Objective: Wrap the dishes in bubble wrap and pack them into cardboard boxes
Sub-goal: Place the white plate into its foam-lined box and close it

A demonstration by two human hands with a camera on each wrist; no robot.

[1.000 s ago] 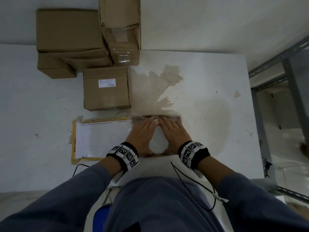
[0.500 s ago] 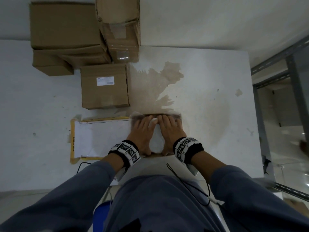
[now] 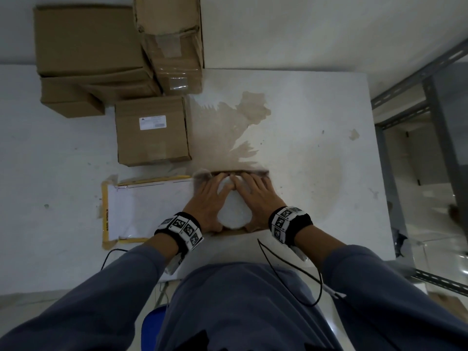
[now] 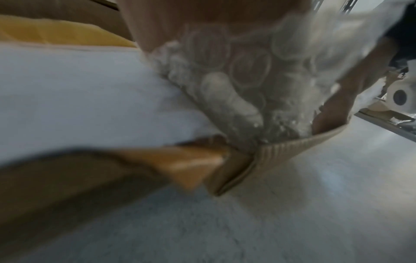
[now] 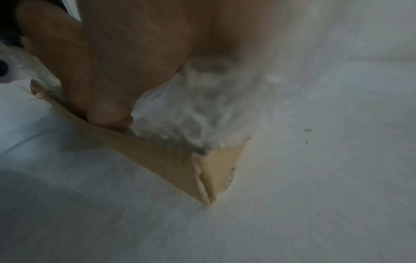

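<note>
A white bundle of bubble wrap (image 3: 234,211) lies in a low brown cardboard box (image 3: 240,171) at the table's near edge. Both my hands lie flat on the bundle with straight fingers, the left hand (image 3: 207,198) on its left side and the right hand (image 3: 255,196) on its right, fingertips almost meeting at the far rim. In the left wrist view the bubble wrap (image 4: 236,71) sits against the box's corrugated edge (image 4: 281,153). The right wrist view shows my thumb (image 5: 108,89) pressing the wrap (image 5: 191,110) down beside a box corner (image 5: 216,170). The dish inside is hidden.
A white sheet with a yellow border (image 3: 147,209) lies just left of the box. A closed labelled box (image 3: 152,130) stands behind it, with more closed boxes (image 3: 88,54) stacked at the back left. A brown stain (image 3: 240,127) marks the table. A metal rack (image 3: 417,79) stands at right.
My wrists have spread apart while the fingertips stay together at the far rim, so more of the white bundle shows between my hands.
</note>
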